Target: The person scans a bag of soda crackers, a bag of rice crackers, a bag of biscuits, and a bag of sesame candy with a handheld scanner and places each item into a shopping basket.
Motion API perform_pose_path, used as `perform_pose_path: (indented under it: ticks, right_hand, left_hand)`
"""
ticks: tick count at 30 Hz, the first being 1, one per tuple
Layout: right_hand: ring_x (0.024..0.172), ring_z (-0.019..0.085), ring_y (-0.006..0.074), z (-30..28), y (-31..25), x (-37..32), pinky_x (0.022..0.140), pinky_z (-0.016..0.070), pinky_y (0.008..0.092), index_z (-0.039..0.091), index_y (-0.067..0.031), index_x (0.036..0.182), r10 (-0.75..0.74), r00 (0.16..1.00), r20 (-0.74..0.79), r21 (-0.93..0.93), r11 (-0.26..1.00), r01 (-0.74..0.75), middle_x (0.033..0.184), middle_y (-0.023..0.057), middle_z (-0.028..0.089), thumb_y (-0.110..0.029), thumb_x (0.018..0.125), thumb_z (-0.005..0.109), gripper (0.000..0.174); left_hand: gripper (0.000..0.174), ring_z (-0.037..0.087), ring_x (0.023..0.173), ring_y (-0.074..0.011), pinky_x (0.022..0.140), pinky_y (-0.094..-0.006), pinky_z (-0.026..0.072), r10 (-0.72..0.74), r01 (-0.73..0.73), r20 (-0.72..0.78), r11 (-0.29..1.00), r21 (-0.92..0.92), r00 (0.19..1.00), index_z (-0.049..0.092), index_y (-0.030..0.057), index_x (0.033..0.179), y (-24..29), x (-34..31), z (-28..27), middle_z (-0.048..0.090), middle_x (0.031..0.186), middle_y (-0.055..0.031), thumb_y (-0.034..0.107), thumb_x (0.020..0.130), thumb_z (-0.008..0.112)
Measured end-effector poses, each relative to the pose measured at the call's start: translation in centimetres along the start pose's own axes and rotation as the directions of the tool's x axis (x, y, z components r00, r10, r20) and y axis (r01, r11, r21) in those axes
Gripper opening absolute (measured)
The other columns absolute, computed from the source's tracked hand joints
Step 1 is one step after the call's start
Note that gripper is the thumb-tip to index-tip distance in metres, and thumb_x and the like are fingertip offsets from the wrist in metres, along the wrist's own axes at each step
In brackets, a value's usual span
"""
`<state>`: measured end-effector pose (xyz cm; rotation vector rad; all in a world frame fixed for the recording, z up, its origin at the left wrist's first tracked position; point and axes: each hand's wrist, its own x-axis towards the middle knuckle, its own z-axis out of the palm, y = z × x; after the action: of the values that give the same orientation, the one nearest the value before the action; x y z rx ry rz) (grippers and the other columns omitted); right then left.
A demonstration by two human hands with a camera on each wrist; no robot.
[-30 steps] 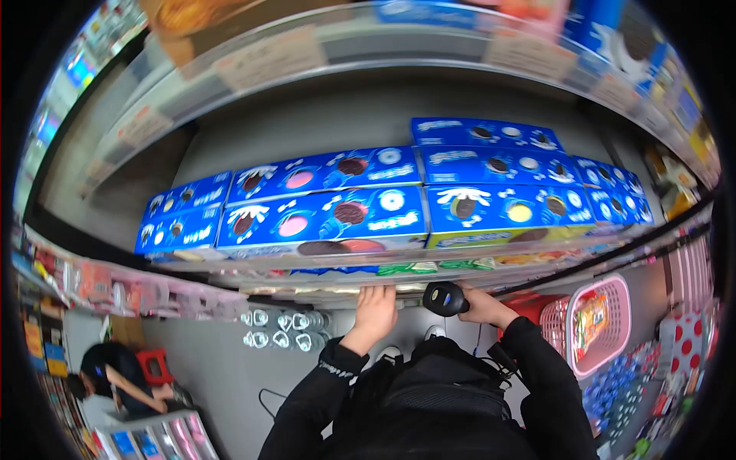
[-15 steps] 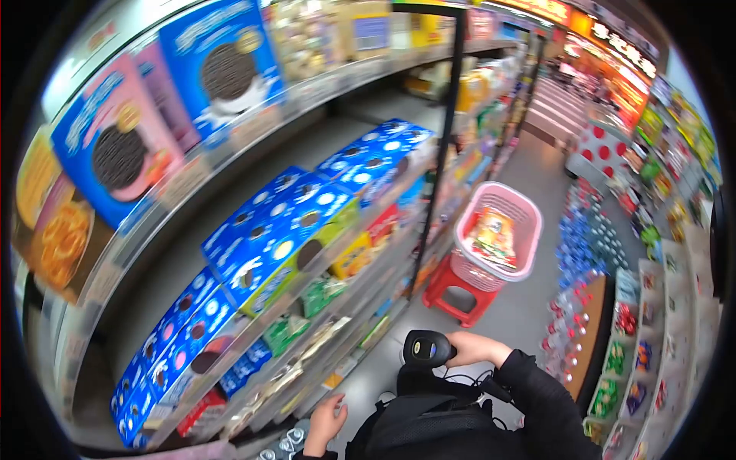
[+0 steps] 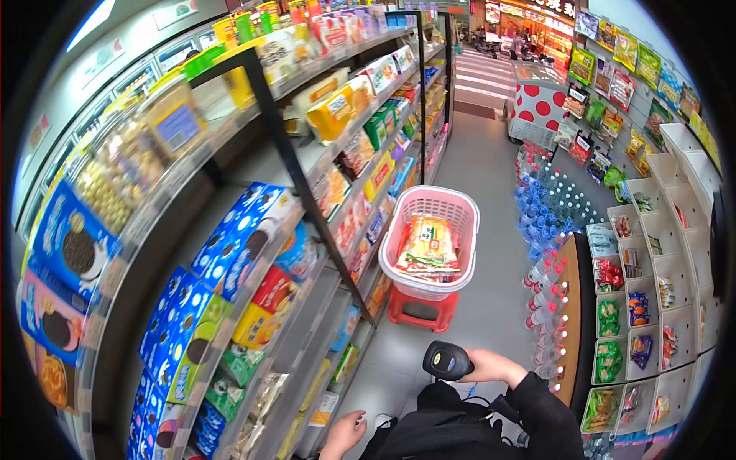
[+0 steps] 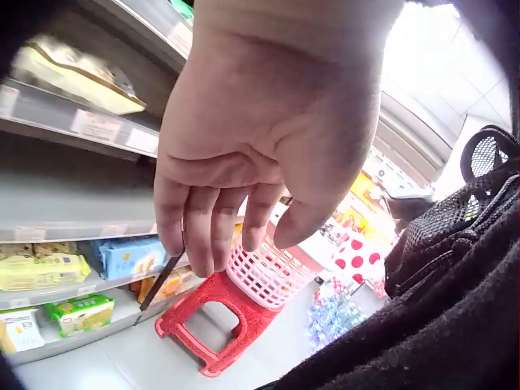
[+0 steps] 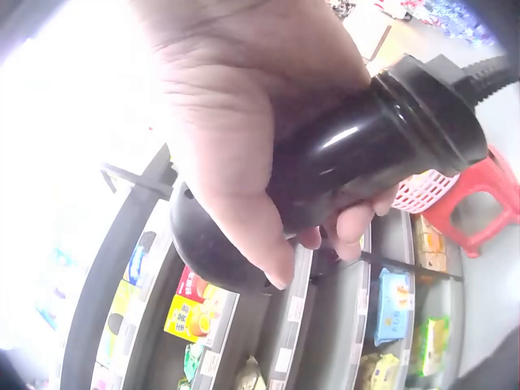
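Observation:
My right hand (image 3: 494,367) grips a black handheld barcode scanner (image 3: 447,361), its head pointing left in the head view. In the right wrist view, thumb and fingers wrap round the scanner's handle (image 5: 349,162), and a cable (image 5: 491,77) leaves its end. My left hand (image 3: 346,433) hangs low beside the shelves, holding nothing. Its fingers (image 4: 219,227) droop loosely in the left wrist view. Ahead, a pink basket (image 3: 402,284) with several food packets (image 3: 429,241) in it sits on a red stool (image 3: 422,308).
Shelves on the left carry blue cookie boxes (image 3: 180,318), a yellow pack (image 3: 253,326) and other snacks. Along the right stand bottles (image 3: 548,295) on the floor and white bins (image 3: 678,322) of small packets. A polka-dot freezer (image 3: 534,111) is farther up the aisle.
My view has swung right from the cookie shelf to the aisle and basket. The left hand has left the shelf edge and dropped lower. The scanner stays in the right hand.

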<state>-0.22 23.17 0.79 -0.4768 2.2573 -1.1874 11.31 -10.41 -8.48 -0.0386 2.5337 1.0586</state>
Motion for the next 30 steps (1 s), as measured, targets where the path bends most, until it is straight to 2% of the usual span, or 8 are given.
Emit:
perform_pose_path:
  ticks: [5, 8, 12, 15, 21, 25, 27, 30]
  right_hand:
    - [0.081, 0.057, 0.0287, -6.2, 4.6, -1.5, 0.071, 0.0435, 0.0323, 0.051, -0.004, 0.1, 0.078, 0.995, -0.054, 0.013, 0.997, -0.077, 0.086, 0.0156, 0.059, -0.016, 0.06, 0.064, 0.043]
    - [0.081, 0.057, 0.0282, -8.8, 7.9, -2.0, 0.072, 0.0434, 0.033, 0.052, -0.0021, 0.097, 0.053, 0.971, -0.234, 0.072, 0.997, -0.037, 0.085, 0.0157, 0.059, -0.013, 0.059, 0.064, 0.042]
    - [0.079, 0.058, 0.0225, -12.2, 9.9, -2.7, 0.073, 0.0436, 0.0304, 0.052, -0.0018, 0.097, 0.113, 0.956, -0.272, 0.113, 0.99, -0.084, 0.086, 0.0129, 0.06, -0.014, 0.06, 0.066, 0.041]
    - [0.079, 0.058, 0.0257, -13.3, 11.7, -3.2, 0.072, 0.0437, 0.0317, 0.052, -0.0005, 0.095, 0.163, 0.94, -0.299, 0.163, 0.98, -0.119, 0.084, 0.0151, 0.059, -0.011, 0.056, 0.065, 0.042]
    - [0.077, 0.056, 0.0173, -14.1, 14.1, -2.9, 0.071, 0.0437, 0.0292, 0.052, -0.0003, 0.093, 0.234, 0.919, -0.317, 0.318, 0.939, -0.13, 0.082, 0.011, 0.059, -0.008, 0.056, 0.066, 0.04]
    - [0.076, 0.056, 0.0152, -15.3, 14.0, -2.5, 0.07, 0.044, 0.0282, 0.053, -0.0004, 0.092, 0.248, 0.908, -0.339, 0.317, 0.938, -0.138, 0.081, 0.0094, 0.059, -0.008, 0.058, 0.068, 0.038]
    - [0.076, 0.056, 0.015, -16.2, 13.5, -2.4, 0.07, 0.0441, 0.0283, 0.053, -0.0005, 0.091, 0.272, 0.895, -0.355, 0.32, 0.934, -0.157, 0.08, 0.0092, 0.059, -0.009, 0.058, 0.069, 0.037]
    - [0.075, 0.057, 0.0145, -17.3, 14.2, -1.8, 0.07, 0.0441, 0.0282, 0.054, -0.0009, 0.09, 0.311, 0.863, -0.397, 0.313, 0.93, -0.191, 0.08, 0.0086, 0.06, -0.009, 0.059, 0.069, 0.035]
  left_hand:
    - [0.032, 0.057, 0.083, -0.0266, 0.071, -0.0341, 0.0452, 0.174, -0.188, 0.138, 0.977, 0.098, 0.975, 0.053, 0.0051, 0.102, 7.7, 7.4, 3.0, 0.059, 0.092, -0.0141, 0.023, 0.076, 0.053]
    - [0.031, 0.056, 0.084, -0.0285, 0.071, -0.0347, 0.0448, 0.245, -0.267, 0.19, 0.958, 0.101, 0.951, 0.053, 0.0037, 0.103, 10.9, 11.6, 4.7, 0.058, 0.093, -0.016, 0.022, 0.077, 0.052]
    - [0.031, 0.057, 0.083, -0.028, 0.071, -0.034, 0.0447, 0.222, -0.24, 0.231, 0.97, 0.05, 0.947, 0.052, 0.0036, 0.104, 14.2, 15.2, 5.5, 0.058, 0.092, -0.0156, 0.021, 0.077, 0.052]
    - [0.031, 0.057, 0.081, -0.0278, 0.07, -0.0336, 0.0449, 0.202, -0.224, 0.211, 0.971, 0.086, 0.956, 0.053, 0.0045, 0.104, 15.6, 17.3, 5.1, 0.058, 0.09, -0.0147, 0.02, 0.077, 0.052]
    - [0.028, 0.058, 0.076, -0.0185, 0.067, -0.029, 0.0456, 0.123, -0.137, 0.171, 0.988, 0.074, 0.978, 0.053, 0.0024, 0.102, 18.1, 22.7, 3.2, 0.059, 0.084, -0.0113, 0.017, 0.078, 0.053]
    - [0.024, 0.058, 0.072, -0.0169, 0.065, -0.028, 0.0455, 0.165, -0.153, 0.025, 0.952, -0.266, 0.986, 0.055, 0.0018, 0.098, 17.3, 28.4, 3.2, 0.061, 0.084, -0.0115, 0.015, 0.078, 0.053]
    - [0.023, 0.059, 0.072, -0.0175, 0.065, -0.0283, 0.0456, 0.196, -0.194, -0.02, 0.943, -0.27, 0.98, 0.055, 0.0007, 0.096, 17.3, 31.7, 3.1, 0.061, 0.08, -0.0111, 0.013, 0.078, 0.052]
    - [0.021, 0.055, 0.071, -0.0102, 0.063, -0.0236, 0.0451, 0.237, -0.232, -0.001, 0.949, -0.212, 0.972, 0.051, -0.0022, 0.098, 19.5, 35.8, 2.1, 0.058, 0.08, -0.0065, 0.006, 0.079, 0.049]
